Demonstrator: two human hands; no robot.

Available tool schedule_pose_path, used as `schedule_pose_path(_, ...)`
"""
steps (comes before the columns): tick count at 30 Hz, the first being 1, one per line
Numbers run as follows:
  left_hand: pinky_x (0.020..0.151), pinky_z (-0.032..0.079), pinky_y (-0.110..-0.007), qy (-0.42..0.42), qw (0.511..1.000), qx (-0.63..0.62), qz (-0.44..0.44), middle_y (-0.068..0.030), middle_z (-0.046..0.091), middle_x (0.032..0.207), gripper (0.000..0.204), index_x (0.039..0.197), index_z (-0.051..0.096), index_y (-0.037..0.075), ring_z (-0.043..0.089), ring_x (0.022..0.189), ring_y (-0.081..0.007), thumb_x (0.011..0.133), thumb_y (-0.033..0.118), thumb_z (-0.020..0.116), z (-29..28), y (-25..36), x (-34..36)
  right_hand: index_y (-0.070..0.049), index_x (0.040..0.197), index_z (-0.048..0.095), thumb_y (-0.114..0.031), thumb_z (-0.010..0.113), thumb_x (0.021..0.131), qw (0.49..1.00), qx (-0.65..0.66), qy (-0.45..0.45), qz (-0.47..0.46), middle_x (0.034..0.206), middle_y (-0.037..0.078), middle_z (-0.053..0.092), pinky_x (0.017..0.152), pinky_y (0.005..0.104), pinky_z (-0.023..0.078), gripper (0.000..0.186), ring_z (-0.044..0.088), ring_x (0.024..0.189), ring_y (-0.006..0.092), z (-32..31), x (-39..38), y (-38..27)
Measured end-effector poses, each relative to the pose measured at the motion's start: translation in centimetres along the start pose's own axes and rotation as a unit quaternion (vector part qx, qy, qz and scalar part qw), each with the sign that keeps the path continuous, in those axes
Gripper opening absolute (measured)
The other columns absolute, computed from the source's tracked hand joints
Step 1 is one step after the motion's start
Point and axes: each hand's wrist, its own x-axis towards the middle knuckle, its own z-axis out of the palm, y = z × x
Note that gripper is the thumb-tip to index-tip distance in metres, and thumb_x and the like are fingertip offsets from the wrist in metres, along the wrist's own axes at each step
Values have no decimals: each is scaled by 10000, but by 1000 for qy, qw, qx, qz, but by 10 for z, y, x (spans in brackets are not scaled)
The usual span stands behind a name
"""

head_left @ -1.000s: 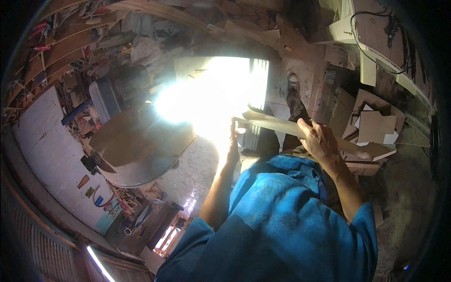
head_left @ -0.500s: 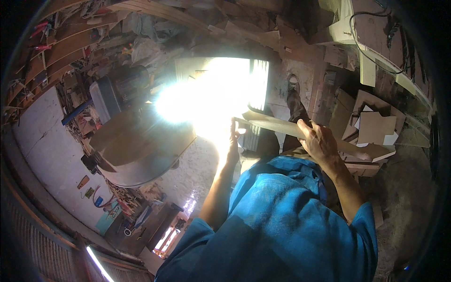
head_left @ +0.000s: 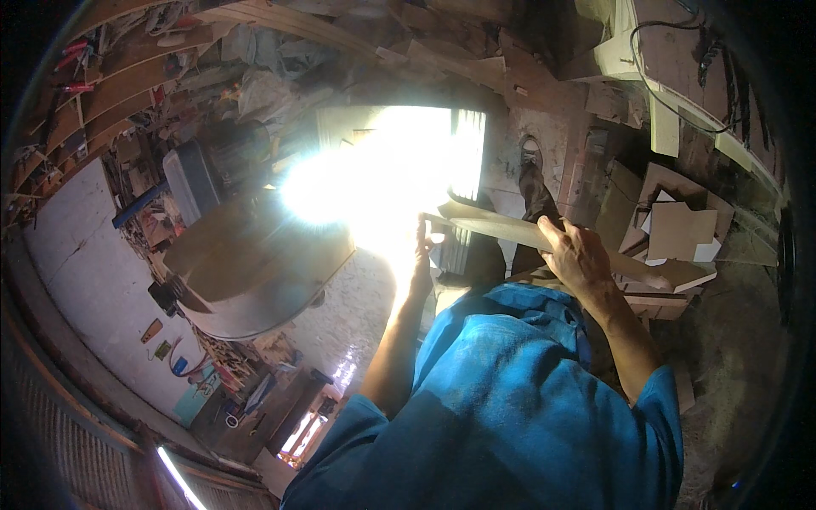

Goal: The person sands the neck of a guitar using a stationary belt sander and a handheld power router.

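Observation:
A long, shaped piece of wood (head_left: 501, 224) slants across in front of my body, from a bright glare at its left end to the lower right. My right hand (head_left: 580, 259) is wrapped over its right part, knuckles up. My left hand (head_left: 418, 248) is at the wood's left end, thumb and fingers closed about it; the fingertips are washed out by the light. Beneath the glare lies a pale flat machine table (head_left: 469, 157), with the wood's left end over its near edge. Glare hides the contact there.
Left of the table stands a big rounded machine housing (head_left: 255, 263), with a grey box-shaped unit (head_left: 190, 177) behind it. On the right, board offcuts (head_left: 680, 231) are heaped. A shoe (head_left: 530, 151) shows beyond the wood. A dark cable (head_left: 639, 64) loops at the upper right.
Almost nothing differs. Both hands and the piece of wood keep nearly the same place, with only a very slight shift of the view.

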Motion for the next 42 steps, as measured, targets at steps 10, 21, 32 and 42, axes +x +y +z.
schedule_pose_path(10,800,584,-363,-27,1000,8,3,-80,627,1051,429,1212,618,38,645,716,-128,973,377,726,-1,-1,1,-36,1141,608,-145,860,786,1000,-3,2,-3,957,215,726,720,422,641,449,756,842,367,-2,0,0)
schedule_pose_path(21,792,571,-356,-11,1000,21,6,-66,622,952,473,1202,616,31,647,693,-140,959,419,734,0,0,2,-34,1131,611,-144,851,799,1000,-5,6,-8,936,211,725,716,417,641,424,759,830,355,-2,1,0)
schedule_pose_path(32,827,550,-377,-13,999,28,-7,-96,638,1019,573,1292,575,9,678,710,-170,954,442,737,-1,2,2,-51,1242,625,-193,841,817,1000,-12,-4,-8,960,208,722,715,403,644,498,758,825,331,4,1,5)
schedule_pose_path(42,812,569,-384,4,1000,22,-8,-122,643,1126,583,1325,568,-5,680,714,-182,949,400,753,7,8,-2,-42,1224,624,-198,847,811,1000,-7,-8,-6,962,220,725,711,405,643,494,760,832,337,1,1,4)
